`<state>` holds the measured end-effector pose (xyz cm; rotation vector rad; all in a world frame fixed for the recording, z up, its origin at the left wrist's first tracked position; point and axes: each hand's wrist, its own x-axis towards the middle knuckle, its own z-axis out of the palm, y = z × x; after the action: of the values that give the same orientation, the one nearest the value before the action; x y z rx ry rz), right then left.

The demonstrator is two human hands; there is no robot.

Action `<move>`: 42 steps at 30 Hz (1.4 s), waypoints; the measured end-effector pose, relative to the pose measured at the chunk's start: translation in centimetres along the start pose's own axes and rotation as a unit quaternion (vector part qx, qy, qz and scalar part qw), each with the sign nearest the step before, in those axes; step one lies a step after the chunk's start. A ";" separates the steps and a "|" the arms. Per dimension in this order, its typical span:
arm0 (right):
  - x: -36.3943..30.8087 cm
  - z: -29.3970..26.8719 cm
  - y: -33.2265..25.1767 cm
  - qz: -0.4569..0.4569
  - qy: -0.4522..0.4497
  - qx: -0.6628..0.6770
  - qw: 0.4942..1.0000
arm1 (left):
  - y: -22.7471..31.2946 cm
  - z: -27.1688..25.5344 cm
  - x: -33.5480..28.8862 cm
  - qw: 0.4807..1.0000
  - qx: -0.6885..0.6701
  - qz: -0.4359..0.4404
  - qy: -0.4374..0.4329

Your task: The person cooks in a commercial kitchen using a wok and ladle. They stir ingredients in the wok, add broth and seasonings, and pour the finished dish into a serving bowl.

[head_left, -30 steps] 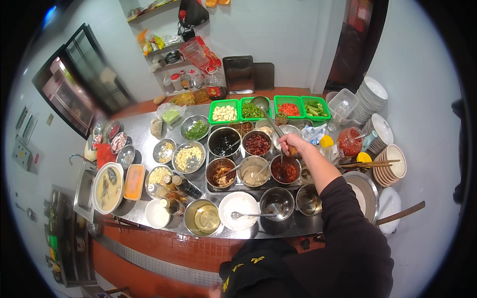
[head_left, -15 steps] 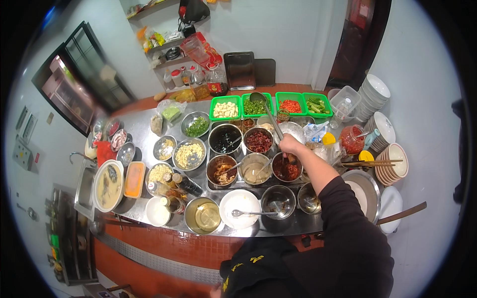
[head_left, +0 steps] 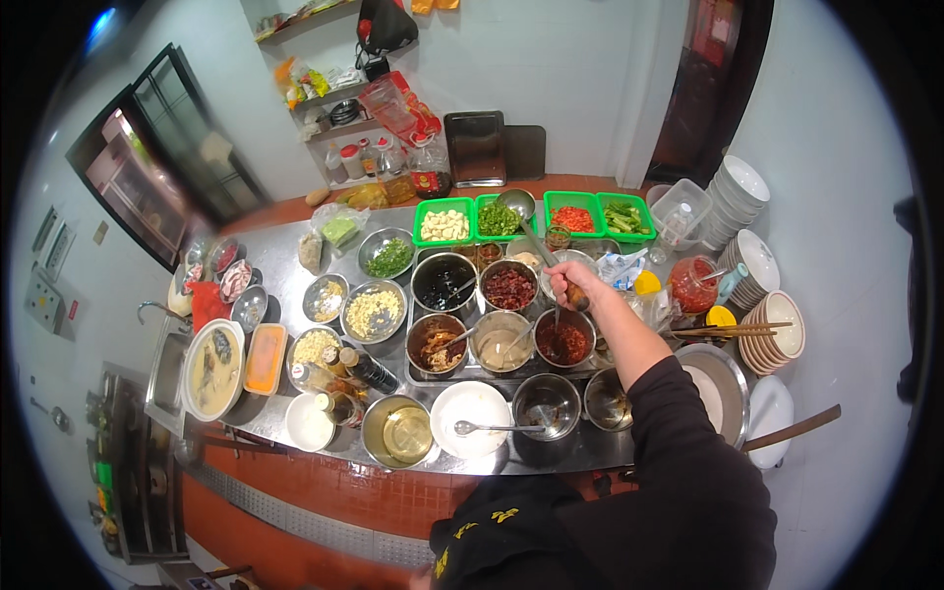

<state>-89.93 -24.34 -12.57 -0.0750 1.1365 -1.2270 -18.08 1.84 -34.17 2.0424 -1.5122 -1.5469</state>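
Observation:
My right hand [head_left: 570,285] is wrapped round the wooden-ended handle of a long metal ladle [head_left: 536,241]. The ladle's bowl hangs over the near edge of a green tray of chopped green chillies [head_left: 495,218], by a green tray of chopped red chillies [head_left: 571,218]. Below the hand stand a pot of red chilli sauce [head_left: 564,339] with a spoon in it and a pot of dark red chillies [head_left: 509,285]. Only a sliver of my left hand [head_left: 421,578] shows at the lower edge beside the dark apron; its fingers are hidden.
A pot of dark liquid [head_left: 444,282] and bowls of chopped garlic [head_left: 374,310] stand left of centre. Along the near edge are a white bowl [head_left: 473,418] with a spoon across it and a steel pot [head_left: 397,431]. Stacked bowls [head_left: 774,334] and bundled chopsticks [head_left: 728,330] crowd the right.
The ladle has turned slightly, its bowl shifting a little right and nearer to me. My right hand's grip on it looks rotated. The view has moved slightly.

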 end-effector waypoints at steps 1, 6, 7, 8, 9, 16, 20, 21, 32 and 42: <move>0.0 0.1 -0.1 -0.015 0.012 -0.016 1.000 | -0.1 0.0 0.0 1.000 -0.001 -0.001 0.001; -0.2 0.9 -0.4 -0.102 0.098 -0.152 0.978 | -0.5 0.0 -0.2 1.000 -0.004 -0.007 0.001; -0.3 1.2 -0.5 -0.138 0.117 -0.225 0.957 | -0.6 0.0 -0.2 1.000 -0.005 -0.008 0.001; -0.5 1.4 -0.5 -0.173 0.135 -0.297 0.929 | -0.7 0.0 -0.2 1.000 -0.005 -0.009 0.001; -0.7 1.6 -0.5 -0.203 0.152 -0.366 0.896 | -0.7 0.0 -0.2 1.000 -0.005 -0.009 0.000; -0.1 2.0 1.4 -0.125 0.264 -0.580 0.761 | -1.1 -0.2 0.0 1.000 -0.009 -0.013 -0.003; 1.2 1.0 1.9 -0.085 0.148 -0.402 0.900 | -1.1 0.0 -0.2 1.000 -0.016 -0.019 -0.003; 1.2 0.6 1.6 -0.066 0.128 -0.357 0.923 | -1.1 0.0 -0.3 1.000 -0.016 -0.019 -0.005; 1.0 1.1 0.9 -0.018 0.095 -0.219 0.971 | -1.6 -0.5 0.1 1.000 0.004 0.012 -0.004; -0.3 1.8 -0.8 0.015 -0.022 0.072 0.997 | -1.8 -0.3 0.2 1.000 -0.002 -0.005 0.005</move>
<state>-89.18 -25.33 -11.10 0.0246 1.0050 -1.2723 -16.80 2.46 -35.30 2.0545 -1.4965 -1.5397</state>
